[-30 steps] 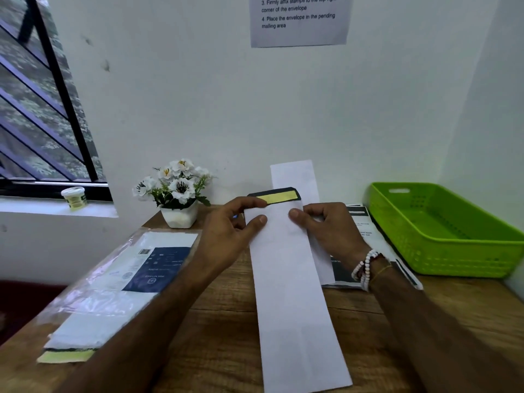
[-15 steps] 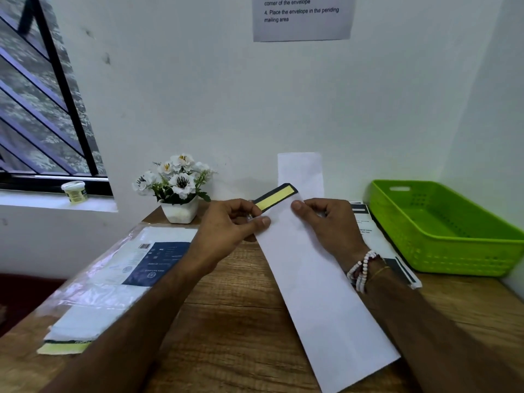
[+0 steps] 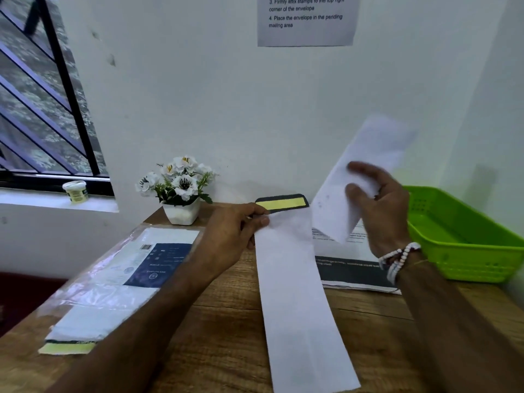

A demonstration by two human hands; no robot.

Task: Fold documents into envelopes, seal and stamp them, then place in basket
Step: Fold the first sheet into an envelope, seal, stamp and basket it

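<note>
A wooden counter point(image 3: 221, 336) stands against a white wall, with a barred window on the left. On it lies a long white envelope point(image 3: 295, 293), lengthwise away from the person, its dark flap point(image 3: 282, 202) turned open at the far end and showing a yellow adhesive strip. The left hand point(image 3: 232, 234) pinches the envelope's left edge just below the mouth, thumb against forefinger. The right hand point(image 3: 380, 205) holds the folded document point(image 3: 365, 154) between thumb and fingers, lifted off the counter and tilted, right of the envelope's mouth and apart from it; it is blurred.

By my reading, folding is done for this sheet and insertion is the step in hand. Sealing, stamping and binning are all left. No stamp shows on the envelope, and nothing shows in the visible part of the green basket point(image 3: 482, 262) at the right.

Printed sheets point(image 3: 348, 273) lie under the right wrist, a plastic-wrapped pack point(image 3: 113, 279) at the left, and a flower pot point(image 3: 181, 191) by the wall.
</note>
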